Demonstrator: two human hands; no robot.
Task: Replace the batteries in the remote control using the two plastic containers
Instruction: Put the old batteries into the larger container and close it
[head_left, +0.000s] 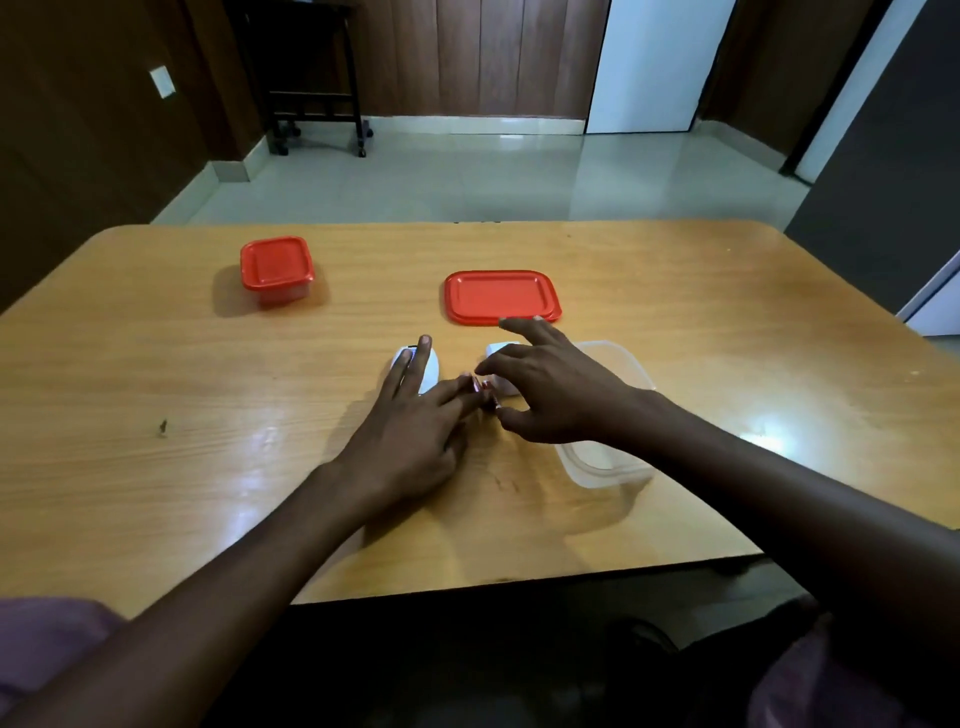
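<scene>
The clear tub (602, 457) is kept open beside the right hand (556, 400), ready for batteries. Small red batteries (482, 387) are pinched by both hands. The left hand (410, 431) rests on the white remote (428, 371).

The bench (208, 415) is glossy, smooth wood-grain laminate, the open container (613, 467) is clear, faintly cloudy plastic, its loose lid (501, 296) and the small closed container's lid (276, 262) are smooth red plastic, and the floor (467, 176) is shiny tile.
</scene>
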